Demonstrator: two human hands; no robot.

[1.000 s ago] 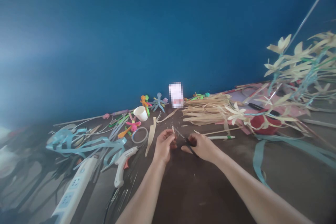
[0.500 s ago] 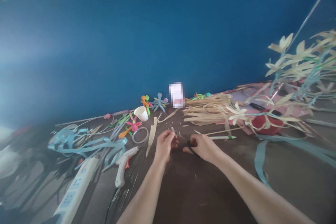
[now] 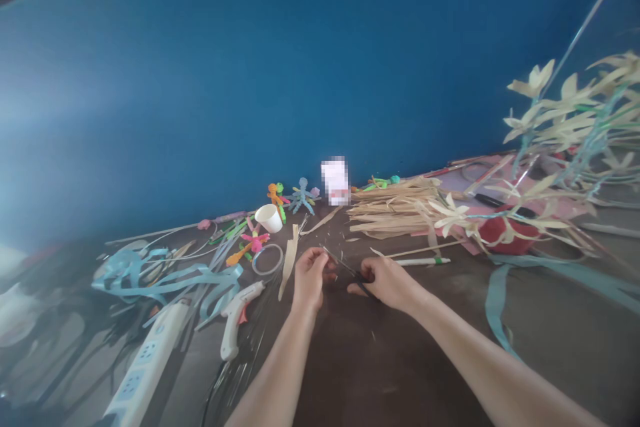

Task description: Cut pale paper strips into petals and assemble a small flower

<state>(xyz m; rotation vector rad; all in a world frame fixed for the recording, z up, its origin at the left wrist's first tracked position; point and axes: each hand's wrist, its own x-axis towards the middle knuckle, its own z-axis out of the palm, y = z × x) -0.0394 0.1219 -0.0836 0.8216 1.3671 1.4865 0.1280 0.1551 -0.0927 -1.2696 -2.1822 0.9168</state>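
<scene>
My right hand (image 3: 387, 278) is closed round the dark handles of a pair of scissors (image 3: 352, 271), whose blades point left toward my left hand. My left hand (image 3: 311, 273) is pinched, its fingertips at the tip of the blades; what it holds is too small to make out. Tiny pale scraps lie on the dark table (image 3: 360, 373) just beyond the hands. Left of my left hand is a pale dried husk strip (image 3: 289, 262). A white and green pen (image 3: 425, 261) lies right of my right hand.
To the left are a glue gun (image 3: 233, 327), a power strip (image 3: 145, 363), blue ribbon (image 3: 165, 273), a tape ring (image 3: 267, 259) and a white cup (image 3: 269, 218). Husk strips (image 3: 395, 210) are piled behind my right hand. Husk flowers (image 3: 565, 113) and a red object (image 3: 507, 233) are at the right.
The scissors' blades have shifted slightly and reach a little closer to my left fingertips. Both hands stay almost in place.
</scene>
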